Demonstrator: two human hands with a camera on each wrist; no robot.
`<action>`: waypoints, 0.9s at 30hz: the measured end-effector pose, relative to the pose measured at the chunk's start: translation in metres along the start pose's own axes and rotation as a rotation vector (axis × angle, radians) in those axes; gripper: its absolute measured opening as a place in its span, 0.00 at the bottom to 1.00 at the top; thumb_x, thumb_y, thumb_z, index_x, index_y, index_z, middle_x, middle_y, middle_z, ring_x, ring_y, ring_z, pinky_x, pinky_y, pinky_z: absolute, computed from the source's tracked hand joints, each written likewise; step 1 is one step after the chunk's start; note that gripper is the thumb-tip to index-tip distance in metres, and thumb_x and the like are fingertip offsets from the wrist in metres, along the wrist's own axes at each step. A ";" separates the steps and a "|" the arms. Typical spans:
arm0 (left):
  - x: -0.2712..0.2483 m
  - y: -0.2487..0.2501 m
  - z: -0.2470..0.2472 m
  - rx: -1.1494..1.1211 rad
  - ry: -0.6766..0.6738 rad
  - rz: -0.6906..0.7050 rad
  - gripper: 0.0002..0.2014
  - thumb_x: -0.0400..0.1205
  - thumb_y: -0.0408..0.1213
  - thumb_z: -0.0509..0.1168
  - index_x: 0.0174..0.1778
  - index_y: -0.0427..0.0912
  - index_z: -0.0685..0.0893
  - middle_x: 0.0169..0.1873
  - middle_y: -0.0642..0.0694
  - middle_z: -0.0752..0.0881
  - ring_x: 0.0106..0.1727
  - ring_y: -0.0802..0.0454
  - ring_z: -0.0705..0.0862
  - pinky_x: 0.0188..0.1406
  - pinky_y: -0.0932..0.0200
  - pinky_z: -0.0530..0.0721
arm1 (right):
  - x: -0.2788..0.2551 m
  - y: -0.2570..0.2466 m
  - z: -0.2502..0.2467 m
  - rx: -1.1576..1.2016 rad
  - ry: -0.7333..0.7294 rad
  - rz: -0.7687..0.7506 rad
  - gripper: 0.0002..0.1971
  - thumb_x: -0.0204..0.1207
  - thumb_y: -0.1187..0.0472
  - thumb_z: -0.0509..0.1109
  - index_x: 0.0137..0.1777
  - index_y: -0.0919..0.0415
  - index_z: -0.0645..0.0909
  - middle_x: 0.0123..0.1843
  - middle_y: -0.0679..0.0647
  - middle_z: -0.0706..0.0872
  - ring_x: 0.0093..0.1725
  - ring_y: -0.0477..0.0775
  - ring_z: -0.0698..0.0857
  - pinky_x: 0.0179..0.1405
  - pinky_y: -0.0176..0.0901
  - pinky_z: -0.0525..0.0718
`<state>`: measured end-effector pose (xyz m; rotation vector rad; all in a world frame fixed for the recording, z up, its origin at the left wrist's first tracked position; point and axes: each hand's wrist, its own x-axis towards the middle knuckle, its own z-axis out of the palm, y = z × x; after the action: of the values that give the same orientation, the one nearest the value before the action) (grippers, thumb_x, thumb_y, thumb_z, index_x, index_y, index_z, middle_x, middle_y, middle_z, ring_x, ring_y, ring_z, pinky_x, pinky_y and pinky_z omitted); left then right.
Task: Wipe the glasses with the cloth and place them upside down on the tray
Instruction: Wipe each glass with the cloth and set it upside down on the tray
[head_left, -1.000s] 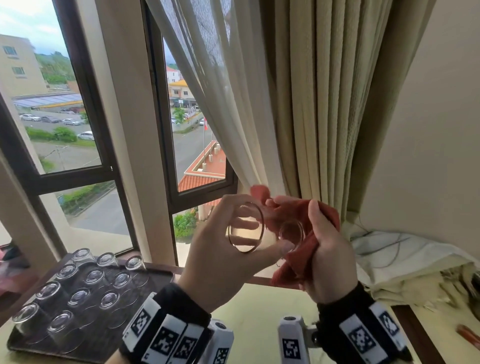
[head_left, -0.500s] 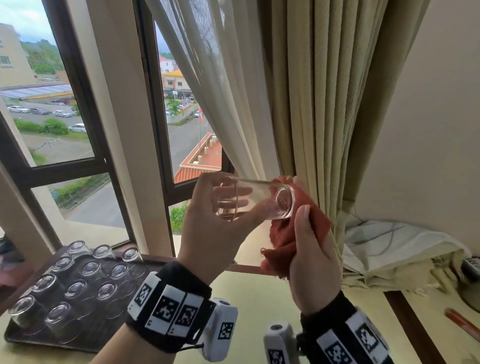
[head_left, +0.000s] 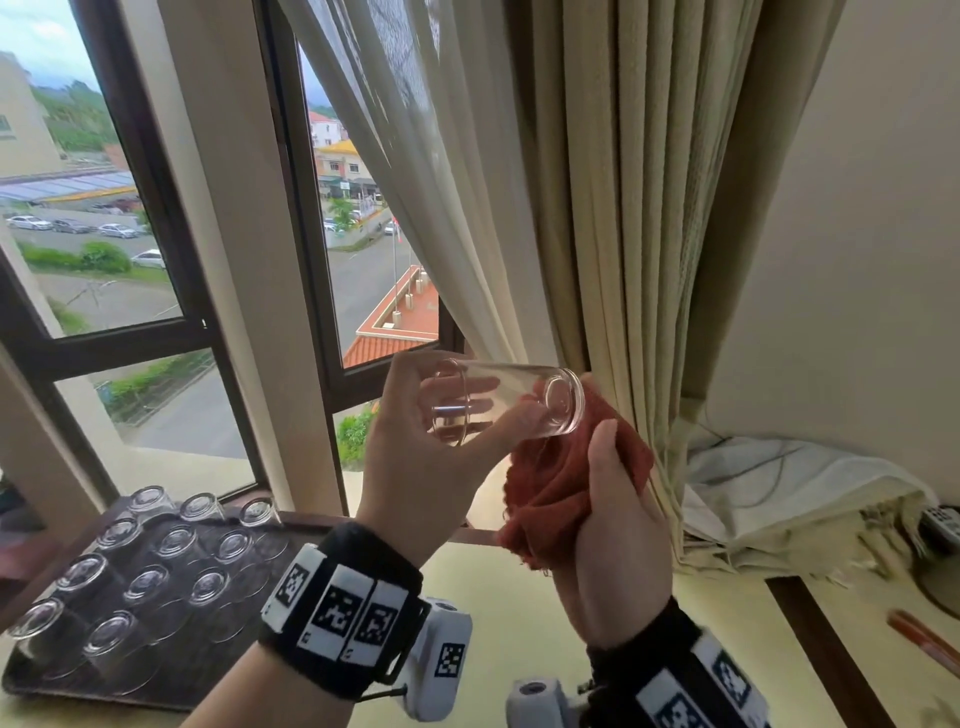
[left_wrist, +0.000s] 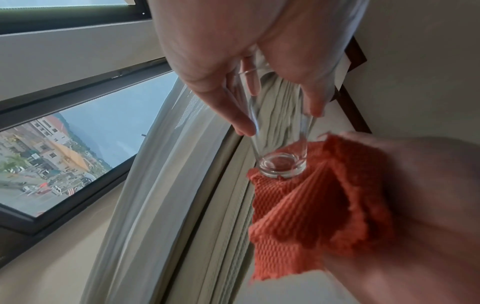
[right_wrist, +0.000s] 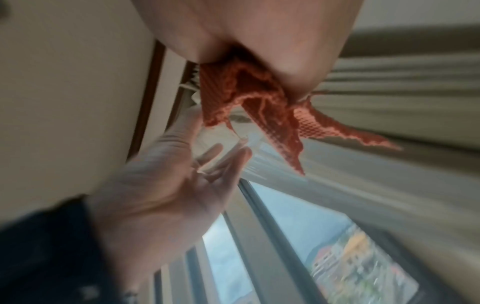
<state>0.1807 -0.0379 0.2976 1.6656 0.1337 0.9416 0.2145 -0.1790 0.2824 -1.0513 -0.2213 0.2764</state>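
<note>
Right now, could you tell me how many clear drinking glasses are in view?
12: eleven upturned glasses on the dark rectangular tray, in rows of three, three, three and two; one held glass sideways in the left hand.

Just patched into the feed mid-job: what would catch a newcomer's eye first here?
Front and centre, the left hand holds a clear glass on its side against the window light, its thick base against a red cloth bunched in the right hand. Down at the lower left, a dark tray carries rows of glasses already set upside down.
</note>
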 end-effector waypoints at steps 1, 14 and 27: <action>0.000 0.000 0.000 0.007 -0.005 -0.014 0.34 0.65 0.62 0.84 0.62 0.54 0.79 0.55 0.58 0.95 0.57 0.58 0.94 0.55 0.52 0.94 | -0.001 0.000 0.001 -0.114 0.037 -0.082 0.17 0.82 0.36 0.65 0.61 0.39 0.90 0.54 0.53 0.96 0.44 0.54 0.95 0.44 0.64 0.93; -0.001 -0.013 0.016 -0.046 0.023 -0.002 0.32 0.72 0.60 0.84 0.64 0.52 0.76 0.56 0.53 0.94 0.58 0.53 0.94 0.59 0.49 0.91 | 0.021 -0.009 -0.004 0.101 -0.014 0.162 0.27 0.82 0.40 0.67 0.66 0.61 0.88 0.59 0.66 0.94 0.52 0.67 0.94 0.54 0.62 0.89; -0.014 -0.023 0.019 0.251 -0.393 -0.349 0.31 0.71 0.66 0.80 0.63 0.59 0.78 0.42 0.56 0.95 0.42 0.56 0.93 0.46 0.47 0.96 | 0.030 -0.005 -0.019 -0.465 0.081 -0.208 0.06 0.87 0.45 0.69 0.58 0.28 0.81 0.50 0.47 0.91 0.46 0.54 0.89 0.44 0.50 0.88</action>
<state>0.1925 -0.0526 0.2705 1.9477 0.2742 0.3353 0.2490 -0.1873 0.2785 -1.4839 -0.3292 -0.0107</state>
